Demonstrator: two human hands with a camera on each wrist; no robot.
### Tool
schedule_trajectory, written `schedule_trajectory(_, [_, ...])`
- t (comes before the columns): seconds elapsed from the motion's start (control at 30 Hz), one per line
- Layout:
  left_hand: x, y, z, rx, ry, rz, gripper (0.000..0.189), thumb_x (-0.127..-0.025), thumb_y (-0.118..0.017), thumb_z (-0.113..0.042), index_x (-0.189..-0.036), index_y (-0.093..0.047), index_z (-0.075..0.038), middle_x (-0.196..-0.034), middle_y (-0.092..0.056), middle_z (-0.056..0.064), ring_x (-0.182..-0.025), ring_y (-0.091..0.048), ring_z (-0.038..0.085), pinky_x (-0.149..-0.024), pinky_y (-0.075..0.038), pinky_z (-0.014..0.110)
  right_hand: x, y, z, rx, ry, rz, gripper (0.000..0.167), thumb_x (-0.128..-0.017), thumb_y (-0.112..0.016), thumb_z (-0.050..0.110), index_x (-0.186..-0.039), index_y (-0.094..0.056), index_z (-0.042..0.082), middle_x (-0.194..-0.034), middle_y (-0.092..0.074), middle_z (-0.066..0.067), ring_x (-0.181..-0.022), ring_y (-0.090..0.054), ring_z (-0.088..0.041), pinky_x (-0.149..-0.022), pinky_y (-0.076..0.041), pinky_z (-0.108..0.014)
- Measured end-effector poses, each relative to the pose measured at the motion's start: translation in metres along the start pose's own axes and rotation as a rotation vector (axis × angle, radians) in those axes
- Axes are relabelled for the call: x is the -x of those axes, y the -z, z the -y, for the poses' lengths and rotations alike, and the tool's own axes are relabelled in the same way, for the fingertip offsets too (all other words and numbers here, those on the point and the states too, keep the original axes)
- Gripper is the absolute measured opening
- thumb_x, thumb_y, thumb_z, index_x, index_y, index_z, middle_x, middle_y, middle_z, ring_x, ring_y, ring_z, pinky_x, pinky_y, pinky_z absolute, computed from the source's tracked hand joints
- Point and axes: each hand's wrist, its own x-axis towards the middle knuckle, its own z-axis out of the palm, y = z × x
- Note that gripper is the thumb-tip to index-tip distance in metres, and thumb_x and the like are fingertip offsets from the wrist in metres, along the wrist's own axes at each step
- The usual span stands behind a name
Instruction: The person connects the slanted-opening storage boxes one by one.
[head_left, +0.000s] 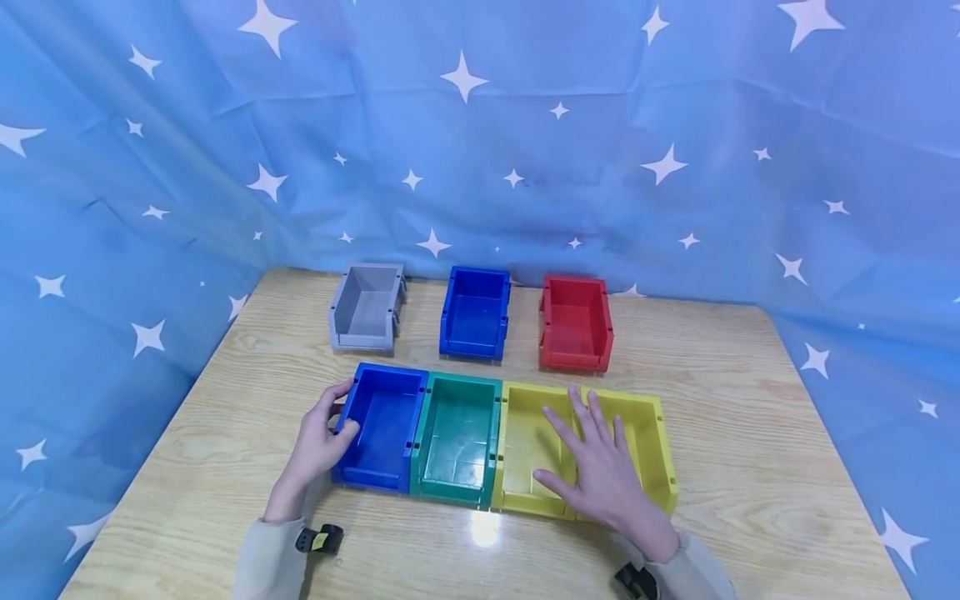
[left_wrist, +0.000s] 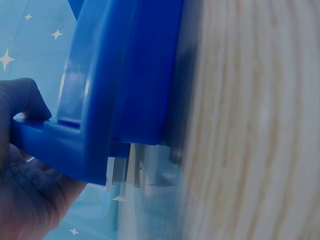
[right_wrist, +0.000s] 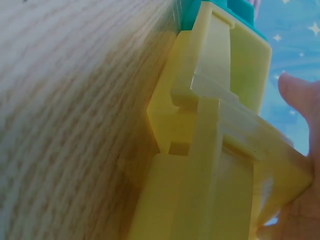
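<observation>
A wooden table [head_left: 225, 433] is seen filling the lower half of the head view, bordered on three sides by a blue star-printed cloth [head_left: 675, 167]. Broad bare wood is left at the lower left and lower right of the frame, and a narrower strip runs along the near edge.

Four bins are lined up side by side in the centre, their walls touching: a blue bin [head_left: 382, 425], a green bin [head_left: 457, 437], and two yellow bins [head_left: 525, 442] [head_left: 645, 442]. Behind them, near the far edge, a grey bin [head_left: 366, 307], a second blue bin [head_left: 475, 312] and a red bin [head_left: 574, 323] are set apart from one another, with a band of bare table between the two rows.

The front blue bin's left wall is gripped by the left hand [head_left: 318, 442], fingers curled over its rim; in the left wrist view the thumb is seen hooked over the blue edge [left_wrist: 30, 135]. The right hand [head_left: 600, 467] is laid flat with fingers spread and straight across the shared walls of the two yellow bins, nothing being clasped. In the right wrist view the yellow wall [right_wrist: 215, 150] is seen standing on the wood, with a fingertip at the right edge of the frame.
</observation>
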Motion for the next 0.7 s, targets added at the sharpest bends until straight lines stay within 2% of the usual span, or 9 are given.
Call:
schedule_trajectory(0.27, [0.0016,-0.0005,0.001,0.003,-0.01,0.003,0.052,-0.069,-0.054,0.022,-0.12,-0.045,0.021,-0.117,-0.05,0.04,-0.086,-0.06,0.049,-0.062,-0.053,0.047,0.0025,-0.0035,0.0004,-0.031,-0.016,0.01,0.081,-0.079,-0.059,0.06,-0.146,-0.036,0.021,-0.155,-0.012,-0.014,-0.139,-0.01,-0.043,-0.097,-0.017,-0.073])
schedule_trajectory(0.5, [0.0014,-0.0003,0.0013,0.002,-0.029,-0.003,0.052,-0.068,-0.054,0.023,-0.12,-0.045,0.022,-0.117,-0.05,0.04,-0.085,-0.06,0.049,-0.066,-0.052,0.051,0.0026,-0.0045,0.0012,-0.028,-0.026,0.015,0.081,-0.079,-0.059,0.06,-0.146,-0.036,0.022,-0.154,-0.016,-0.017,-0.14,-0.008,-0.041,-0.097,-0.017,-0.072])
schedule_trajectory(0.7, [-0.0006,-0.0002,0.0013,0.008,-0.014,-0.004,0.052,-0.069,-0.054,0.023,-0.12,-0.045,0.022,-0.118,-0.05,0.041,-0.087,-0.06,0.05,-0.069,-0.051,0.053,0.0008,-0.0051,-0.0004,-0.049,-0.021,0.008,0.082,-0.08,-0.059,0.06,-0.147,-0.033,0.022,-0.154,-0.014,-0.017,-0.14,-0.008,-0.042,-0.098,-0.017,-0.072])
